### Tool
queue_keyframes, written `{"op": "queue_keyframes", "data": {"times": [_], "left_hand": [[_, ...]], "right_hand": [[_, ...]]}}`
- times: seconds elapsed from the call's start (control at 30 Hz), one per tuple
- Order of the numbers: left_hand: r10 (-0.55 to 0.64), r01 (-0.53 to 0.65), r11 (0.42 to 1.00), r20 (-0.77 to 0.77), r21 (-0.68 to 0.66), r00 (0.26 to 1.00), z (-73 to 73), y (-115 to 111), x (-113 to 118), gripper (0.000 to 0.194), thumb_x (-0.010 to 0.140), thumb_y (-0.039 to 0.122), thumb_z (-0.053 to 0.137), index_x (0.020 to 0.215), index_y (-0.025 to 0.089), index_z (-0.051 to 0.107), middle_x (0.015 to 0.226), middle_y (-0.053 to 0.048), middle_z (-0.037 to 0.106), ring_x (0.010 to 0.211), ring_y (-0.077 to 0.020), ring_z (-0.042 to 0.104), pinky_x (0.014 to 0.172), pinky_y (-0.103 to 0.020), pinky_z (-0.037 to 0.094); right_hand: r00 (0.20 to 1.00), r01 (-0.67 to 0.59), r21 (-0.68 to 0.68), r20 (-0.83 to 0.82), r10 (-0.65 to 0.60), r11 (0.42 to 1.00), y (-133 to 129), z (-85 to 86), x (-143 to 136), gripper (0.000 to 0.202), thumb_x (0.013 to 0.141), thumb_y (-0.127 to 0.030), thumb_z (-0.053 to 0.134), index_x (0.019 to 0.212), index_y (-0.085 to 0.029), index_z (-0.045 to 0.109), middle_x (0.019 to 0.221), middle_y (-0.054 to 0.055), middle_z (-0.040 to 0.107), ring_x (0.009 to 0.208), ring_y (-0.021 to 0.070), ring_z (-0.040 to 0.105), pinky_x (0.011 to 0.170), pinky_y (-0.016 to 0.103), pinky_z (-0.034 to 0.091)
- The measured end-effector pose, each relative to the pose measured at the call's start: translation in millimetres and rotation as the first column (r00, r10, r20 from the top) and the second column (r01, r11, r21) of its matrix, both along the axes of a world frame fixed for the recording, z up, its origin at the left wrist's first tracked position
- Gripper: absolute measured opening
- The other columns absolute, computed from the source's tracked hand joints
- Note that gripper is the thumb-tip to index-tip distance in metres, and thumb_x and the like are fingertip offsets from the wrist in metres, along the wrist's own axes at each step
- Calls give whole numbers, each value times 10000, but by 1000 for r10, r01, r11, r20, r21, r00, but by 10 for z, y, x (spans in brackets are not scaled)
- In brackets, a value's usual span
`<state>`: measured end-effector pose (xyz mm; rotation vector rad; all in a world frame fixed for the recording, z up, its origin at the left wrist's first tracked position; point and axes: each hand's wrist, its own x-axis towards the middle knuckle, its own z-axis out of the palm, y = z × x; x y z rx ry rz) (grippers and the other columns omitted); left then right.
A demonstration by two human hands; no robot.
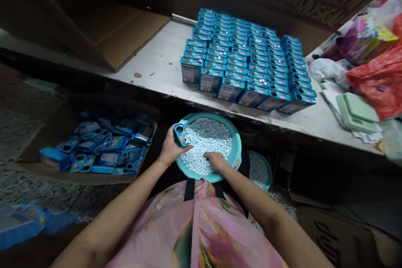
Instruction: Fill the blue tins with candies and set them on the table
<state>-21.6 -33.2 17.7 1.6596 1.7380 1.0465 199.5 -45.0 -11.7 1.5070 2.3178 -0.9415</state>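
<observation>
My left hand [171,147] grips a small blue candy box [180,135], tilted over the left rim of a turquoise basin [236,134]. A dark round hole shows in the box's top, and a few white pieces lie at its lower end. Small round white candies [207,132] fill the basin, which rests at my lap. My right hand [216,161] is in the candies near the basin's front right, fingers curled and partly buried among them. How many pieces it holds is hidden.
Rows of upright blue boxes [235,56] stand on the white table [150,63], some with white candies on top. An open carton [28,157] of loose blue boxes sits at left. A second basin [268,171] is low at right. A green scale [358,111] stands near plastic bags [377,75].
</observation>
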Motion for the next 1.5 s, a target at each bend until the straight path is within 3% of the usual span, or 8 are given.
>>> {"op": "queue_keyframes", "data": {"times": [0.17,0.4,0.57,0.7,1.17,1.33,1.4,1.5], "left_hand": [[-7,7,1000,17,-9,1000,30,3,-9,965,495,465,769,1290,204,288,1239,-111,463,1115,-272,491,955,-419,397],[-66,67,998,-44,14,997,-22,22,50,965,503,447,767,1297,197,280,1251,-129,445,1158,-295,457,976,-450,375],[-139,144,989,-143,32,980,-83,73,148,996,478,392,784,1306,186,271,1265,-134,430,1188,-308,420,1007,-457,348],[-199,205,979,-171,17,965,-94,101,235,983,488,352,779,1309,177,269,1275,-140,423,1196,-315,407,1008,-473,348],[-331,354,931,-199,92,922,-207,75,222,865,547,292,722,1298,188,307,1280,-137,422,1228,-323,372,1030,-516,311],[-276,317,943,-300,98,913,-40,19,195,748,629,206,633,1307,191,318,1299,-130,419,1252,-309,344,1034,-496,305],[-258,305,947,-322,104,911,45,-8,175,743,639,191,612,1315,200,305,1303,-118,418,1249,-297,346,1035,-481,307],[-282,328,941,-349,78,894,144,-32,167,782,605,194,632,1315,199,303,1278,-116,441,1215,-297,376,1003,-459,349]], "right_hand": [[998,57,11,-24,-57,998,94,66,324,342,802,-132,441,1088,-203,614,974,58,667,879,172,579,722,220,387],[970,132,39,-212,-120,991,394,685,610,307,753,-145,446,981,-197,645,875,26,669,827,156,576,714,220,395],[965,106,46,-247,-92,993,547,1137,522,296,747,-171,446,942,-231,659,824,-3,668,798,153,571,672,214,383],[981,12,66,-192,1,998,630,1351,330,297,728,-153,457,908,-235,679,825,-3,680,788,151,576,657,204,368],[988,-129,143,103,115,981,713,1621,11,272,756,-219,481,928,-248,690,842,59,682,803,199,593,637,250,348],[997,-69,165,53,61,984,668,1761,257,305,727,-162,474,927,-252,686,862,37,682,829,186,588,653,232,352],[1000,-13,153,-12,15,988,623,1717,413,315,728,-154,464,938,-243,681,858,24,683,804,167,585,654,219,355],[993,97,117,-79,-89,988,549,1512,597,322,731,-166,464,970,-224,673,817,17,683,760,153,581,635,207,357]]}}
